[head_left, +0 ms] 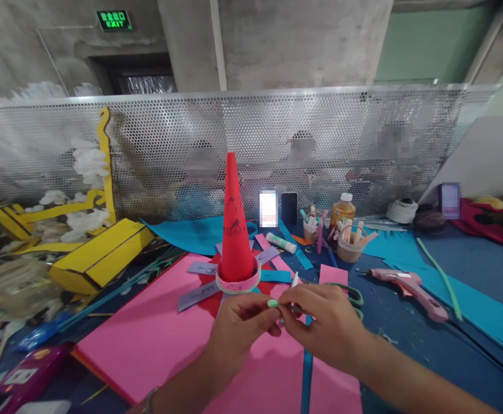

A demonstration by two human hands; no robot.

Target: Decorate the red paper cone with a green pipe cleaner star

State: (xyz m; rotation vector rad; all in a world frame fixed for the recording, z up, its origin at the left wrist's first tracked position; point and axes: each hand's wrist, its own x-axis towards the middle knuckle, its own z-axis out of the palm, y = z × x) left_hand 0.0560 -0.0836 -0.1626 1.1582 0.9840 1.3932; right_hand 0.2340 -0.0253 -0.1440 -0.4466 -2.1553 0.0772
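My left hand (245, 325) pinches a small light-green piece (273, 303), perhaps a rolled strip, between thumb and fingers. My right hand (327, 319) is closed right beside it, fingertips meeting the left ones. A thin dark thing shows between the right fingers, too hidden to name. Green-handled scissors (355, 296) lie partly behind the right hand. Just beyond my hands, a red cone (237, 236) with dark writing stands in a pink ring (238, 284). Lettered lilac strips (197, 296) and a blue strip (276, 276) radiate from its base.
Under the cone is a pink sheet (148, 339). To the right lie a pink glue gun (407, 284) and a cup of sticks (350, 250). A glue stick (281, 242), a bottle (343, 213) and phones (289, 208) sit behind. Yellow foam pieces (100, 256) occupy the left.
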